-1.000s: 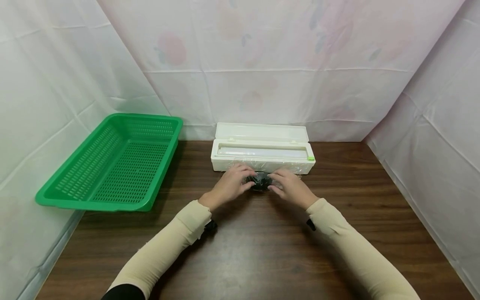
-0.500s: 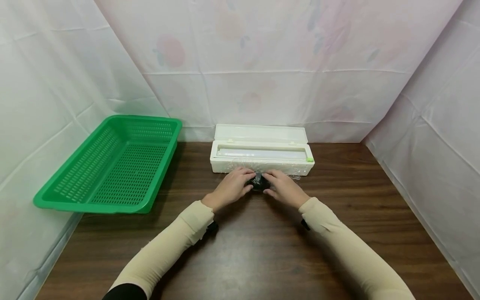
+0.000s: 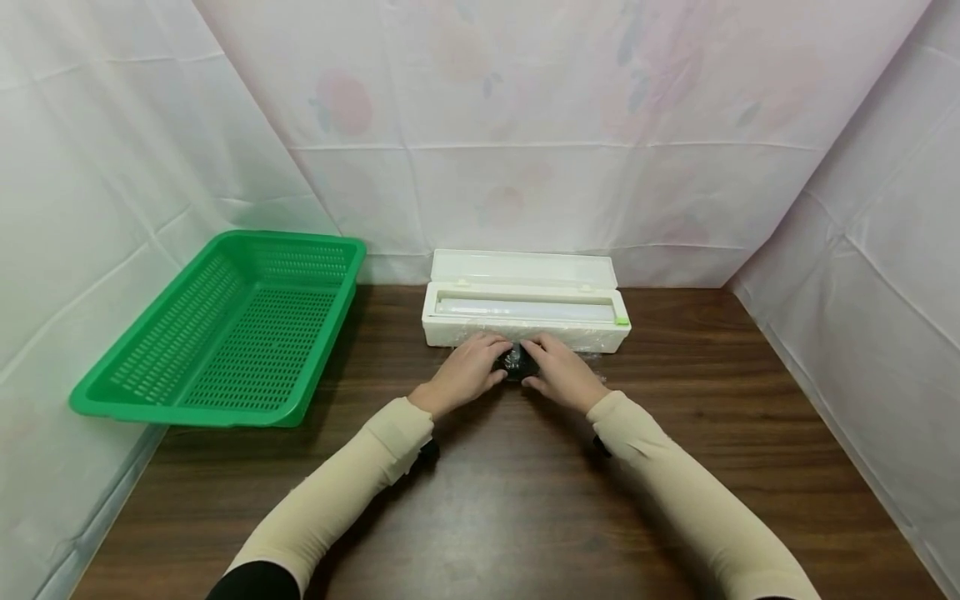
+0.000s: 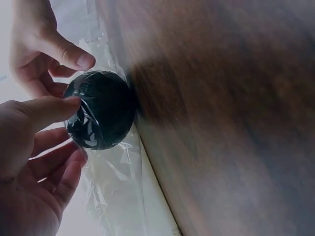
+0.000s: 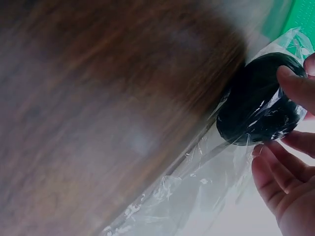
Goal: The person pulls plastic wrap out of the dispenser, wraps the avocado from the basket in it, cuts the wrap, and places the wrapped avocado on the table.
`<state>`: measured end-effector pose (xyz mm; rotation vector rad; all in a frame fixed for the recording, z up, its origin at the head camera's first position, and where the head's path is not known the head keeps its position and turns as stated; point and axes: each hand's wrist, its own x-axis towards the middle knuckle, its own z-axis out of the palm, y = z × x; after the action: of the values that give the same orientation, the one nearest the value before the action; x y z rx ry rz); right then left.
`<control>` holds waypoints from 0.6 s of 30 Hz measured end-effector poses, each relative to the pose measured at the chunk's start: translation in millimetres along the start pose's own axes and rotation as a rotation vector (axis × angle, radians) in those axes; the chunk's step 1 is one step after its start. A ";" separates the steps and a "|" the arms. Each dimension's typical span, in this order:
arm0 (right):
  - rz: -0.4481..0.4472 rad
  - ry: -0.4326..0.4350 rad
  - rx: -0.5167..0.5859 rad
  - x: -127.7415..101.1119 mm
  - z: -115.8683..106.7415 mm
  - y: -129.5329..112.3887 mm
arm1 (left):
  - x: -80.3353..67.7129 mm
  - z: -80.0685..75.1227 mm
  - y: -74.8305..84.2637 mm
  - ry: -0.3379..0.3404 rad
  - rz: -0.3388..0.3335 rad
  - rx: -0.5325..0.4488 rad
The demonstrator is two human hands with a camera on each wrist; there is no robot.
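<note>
Far to the left the green basket (image 3: 225,325) sits with nothing in it, tilted up against the white sheeting, well apart from the hands. It has not shifted over the last second.

Moving in, the left hand (image 3: 467,372) has its fingers (image 4: 47,109) curled round the near side of a small dark round object (image 3: 517,363), thumb laid over its top; the left wrist view shows clear cling film (image 4: 115,172) stretched shiny across the object's face and trailing loose beneath it. The object rests on the brown wooden surface (image 3: 525,500), just in front of the white film dispenser (image 3: 525,312), whose lid stands open at the back with the roll lying in the trough.

On the far side the right hand (image 3: 558,375) grips the same object, fingers (image 5: 295,88) hooked over its edge through the film, a crumpled tail of wrap (image 5: 197,191) running off towards the dispenser.

What has changed: a second ago the hands stood a little apart with the dark object plainly showing between them; now they have drawn together until the fingertips nearly meet and only a sliver of it can be seen from above. I would judge that the film is being pressed snug round the object, the wrapping well on, though the loose tail says it is not yet finished.
</note>
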<state>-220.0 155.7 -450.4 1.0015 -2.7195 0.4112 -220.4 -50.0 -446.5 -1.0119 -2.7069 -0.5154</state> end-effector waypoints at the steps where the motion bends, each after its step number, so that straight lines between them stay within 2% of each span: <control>1: 0.003 -0.001 -0.002 0.5 -0.1 -0.4 | 0.3 0.8 -0.2 0.000 0.000 0.005; 9: 0.012 -0.031 -0.056 7.6 0.9 -0.3 | 8.2 3.3 2.2 -0.074 -0.019 0.080; 13: -0.022 0.001 -0.101 9.9 4.0 3.0 | 11.7 3.5 3.9 -0.073 -0.018 0.096; 18: -0.063 0.033 -0.097 9.2 5.0 6.3 | 9.0 4.2 4.5 -0.052 -0.014 0.104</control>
<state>-231.5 153.1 -453.6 1.0413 -2.6437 0.2788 -224.4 -39.9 -446.5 -0.9935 -2.7557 -0.3512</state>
